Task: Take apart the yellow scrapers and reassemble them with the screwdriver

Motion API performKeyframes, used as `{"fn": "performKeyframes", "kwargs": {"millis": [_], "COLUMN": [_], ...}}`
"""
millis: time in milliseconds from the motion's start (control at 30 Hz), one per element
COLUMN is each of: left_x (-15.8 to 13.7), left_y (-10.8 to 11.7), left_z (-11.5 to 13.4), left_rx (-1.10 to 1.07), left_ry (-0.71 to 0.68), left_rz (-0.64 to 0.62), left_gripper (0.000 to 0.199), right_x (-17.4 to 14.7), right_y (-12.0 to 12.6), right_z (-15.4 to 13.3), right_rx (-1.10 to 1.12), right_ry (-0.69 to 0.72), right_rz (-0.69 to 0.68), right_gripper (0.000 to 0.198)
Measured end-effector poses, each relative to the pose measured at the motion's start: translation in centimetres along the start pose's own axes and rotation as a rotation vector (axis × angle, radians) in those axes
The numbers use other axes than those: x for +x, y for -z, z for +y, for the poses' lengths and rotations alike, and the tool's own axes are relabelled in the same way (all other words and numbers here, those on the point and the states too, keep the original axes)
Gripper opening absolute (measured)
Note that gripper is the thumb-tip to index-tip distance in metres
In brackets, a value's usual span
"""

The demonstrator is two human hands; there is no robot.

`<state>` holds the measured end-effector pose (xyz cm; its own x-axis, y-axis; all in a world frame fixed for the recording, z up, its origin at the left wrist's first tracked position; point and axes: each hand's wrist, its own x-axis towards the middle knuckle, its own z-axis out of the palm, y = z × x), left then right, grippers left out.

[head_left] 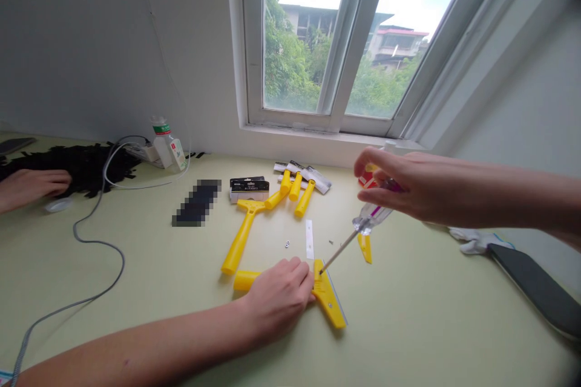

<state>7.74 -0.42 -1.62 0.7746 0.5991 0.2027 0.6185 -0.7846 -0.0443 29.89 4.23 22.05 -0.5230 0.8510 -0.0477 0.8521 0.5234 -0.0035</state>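
The person's left hand [282,297] grips the yellow scraper [328,301] by its handle, on the table [181,272]; the right hand [402,186] is closed around a clear-handled screwdriver [368,219], tip at the scraper's head (a white strip [309,239] lies just beyond).

Left hand [284,290]: bare. Left forearm [181,338]: bare, tapering toward the hand, one small spot [126,363]. Right hand [393,184]: bare. Right forearm [499,190]: bare up to edge of view.
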Motion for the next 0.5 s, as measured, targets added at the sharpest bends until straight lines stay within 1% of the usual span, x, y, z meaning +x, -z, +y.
{"fn": "performKeyframes", "kwargs": {"millis": [67,100,133,233,267,300,367,400,433,500], "left_x": [0.0,0.0,0.0,0.0,0.0,0.0,0.0,0.0,0.0,0.0], "left_y": [0.0,0.0,0.0,0.1,0.2,0.2,0.3,0.3,0.3,0.2], "left_z": [0.0,0.0,0.1,0.1,0.1,0.1,0.1,0.1,0.1,0.1], "left_rx": [0.003,0.005,0.006,0.006,0.005,0.003,0.001,0.0,0.0,0.002], "left_ry": [-0.001,-0.001,0.0,0.001,0.0,-0.001,0.0,0.0,0.0,0.001], "left_rz": [0.006,0.007,0.006,0.001,-0.002,-0.004,-0.005,-0.006,-0.005,-0.001], "left_gripper": [0.02,0.02,0.02,0.019,0.019,0.019,0.02,0.02,0.02,0.02], "right_x": [-0.1,-0.1,-0.1,0.0,-0.1,-0.2,-0.5,-0.6,-0.7,-0.8], "right_y": [0.3,0.4,0.5,0.4,0.4,0.4,0.6,0.7,0.7,0.7], "right_z": [0.2,0.2,0.2,-0.1,-0.3,-0.5,-1.1,-1.4,-1.6,-1.9], "right_rx": [0.111,0.127,0.107,-0.054,-0.077,-0.068,0.014,0.047,0.049,-0.021], "right_ry": [0.096,0.13,0.134,0.057,0.056,0.081,0.162,0.181,0.177,0.142], "right_rz": [-0.05,-0.065,-0.06,0.013,0.036,0.039,-0.018,-0.046,-0.046,0.061], "right_gripper": [0.045,0.046,0.045,0.04,0.039,0.038,0.034,0.035,0.036,0.034]}}
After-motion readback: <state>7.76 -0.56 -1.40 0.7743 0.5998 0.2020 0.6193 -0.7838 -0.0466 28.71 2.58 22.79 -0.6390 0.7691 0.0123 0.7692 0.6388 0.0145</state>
